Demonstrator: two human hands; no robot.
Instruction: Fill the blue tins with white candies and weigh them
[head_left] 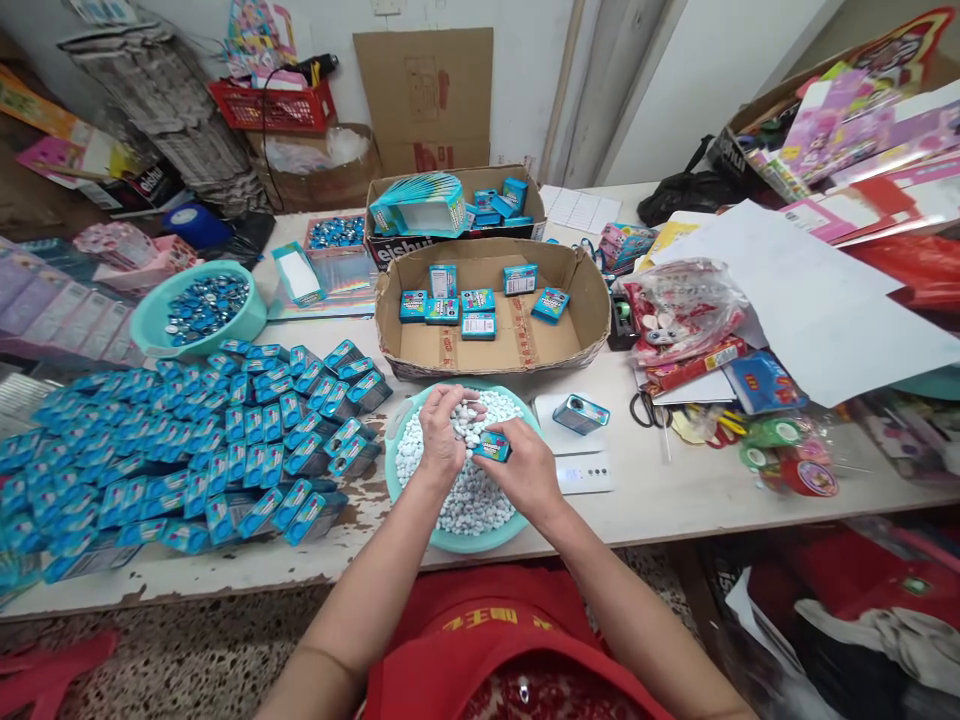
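My right hand [527, 466] grips a small blue tin box [491, 447] over a teal bowl [409, 497] full of small white candies [469, 500]. My left hand [444, 430] hovers just beside the tin with fingers curled over a pinch of white candies. Another small blue tin [580, 413] sits open on a white scale [581, 455] to the right of the bowl. Both forearms reach in from the bottom of the view.
Many blue tins [187, 450] cover the table's left. A cardboard tray [390, 318] behind the bowl holds several closed tins. A teal basin of blue lids [202, 305] stands far left. Tape rolls [787, 455], scissors [649, 410], bags and papers crowd the right.
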